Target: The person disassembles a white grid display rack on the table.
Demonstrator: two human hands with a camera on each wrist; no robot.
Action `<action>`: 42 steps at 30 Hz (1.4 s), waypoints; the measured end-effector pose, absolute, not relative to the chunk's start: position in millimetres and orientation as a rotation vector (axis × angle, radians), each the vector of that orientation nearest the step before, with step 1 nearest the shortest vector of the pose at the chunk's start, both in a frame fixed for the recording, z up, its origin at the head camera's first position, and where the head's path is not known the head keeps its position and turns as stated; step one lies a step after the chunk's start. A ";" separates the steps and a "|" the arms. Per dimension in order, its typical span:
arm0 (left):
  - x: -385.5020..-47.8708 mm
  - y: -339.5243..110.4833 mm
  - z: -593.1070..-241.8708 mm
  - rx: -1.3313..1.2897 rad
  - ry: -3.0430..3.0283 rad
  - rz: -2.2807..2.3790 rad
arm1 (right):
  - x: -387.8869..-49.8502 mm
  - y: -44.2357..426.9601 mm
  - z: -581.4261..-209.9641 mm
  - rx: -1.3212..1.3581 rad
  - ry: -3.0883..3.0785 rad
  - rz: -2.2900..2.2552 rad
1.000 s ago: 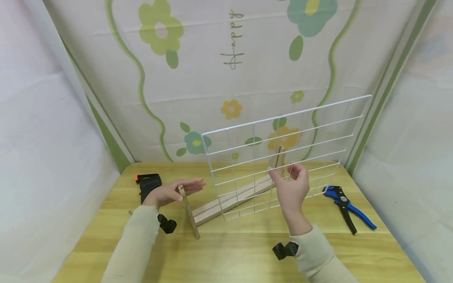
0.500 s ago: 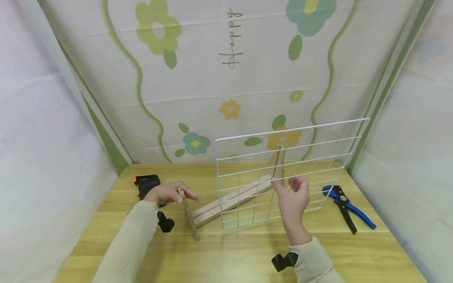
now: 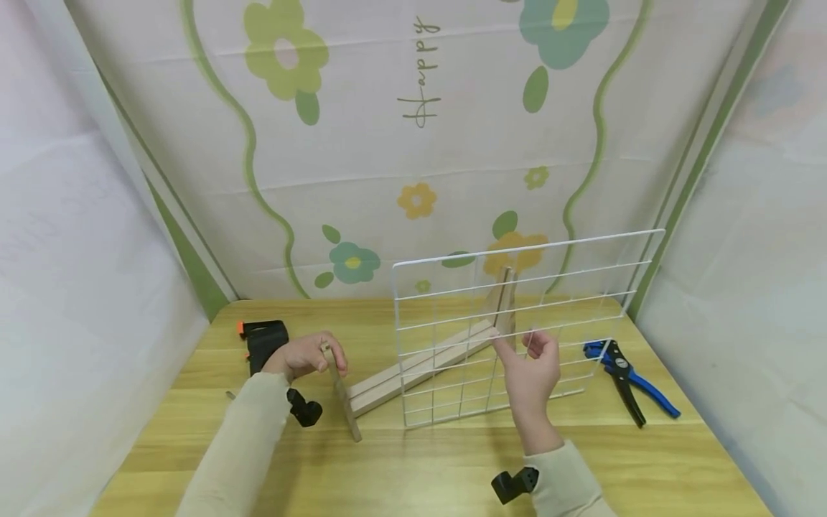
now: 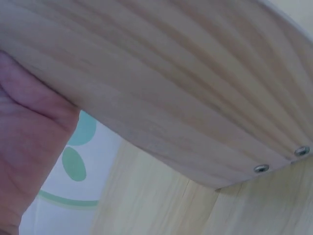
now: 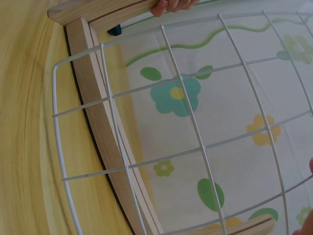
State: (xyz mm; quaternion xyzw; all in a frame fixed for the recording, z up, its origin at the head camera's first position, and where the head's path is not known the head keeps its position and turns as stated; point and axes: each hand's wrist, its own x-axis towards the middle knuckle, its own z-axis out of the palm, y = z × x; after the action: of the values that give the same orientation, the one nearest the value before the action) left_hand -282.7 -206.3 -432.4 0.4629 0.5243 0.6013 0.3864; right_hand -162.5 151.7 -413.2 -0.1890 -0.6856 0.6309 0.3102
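While the right hand (image 3: 533,373) pinches the grid (image 3: 526,309), its left edge clears the left hand (image 3: 313,355) gripping the frame (image 3: 381,393).

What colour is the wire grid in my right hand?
The wire grid is white, clearest in the right wrist view.

My left sleeve (image 3: 235,445) and right sleeve (image 3: 563,480) are long, plain, pale cream. A blocky black left camera (image 3: 309,413) sits on the wrist's side toward the worktop's (image 3: 400,474) right edge; the matching right camera (image 3: 506,488), toward its left edge. My left hand (image 3: 310,355) and right hand (image 3: 533,373) are bare.
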 end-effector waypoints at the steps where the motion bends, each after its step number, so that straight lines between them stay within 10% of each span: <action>1: -282.1 -206.1 -433.4 1.187 1.325 1.539 | -162.3 151.6 -414.1 -0.508 -1.809 1.666; 42: -231.5 -250.0 -450.9 1.393 1.166 1.743 | -162.4 151.7 -421.7 -0.531 -1.773 1.674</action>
State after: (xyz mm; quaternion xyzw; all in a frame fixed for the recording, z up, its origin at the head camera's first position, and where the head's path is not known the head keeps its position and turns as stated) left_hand -231.5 -250.0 -450.9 0.5266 0.4407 0.6588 0.3074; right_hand -162.4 151.7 -421.7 -0.2019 -0.6738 0.6360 0.3174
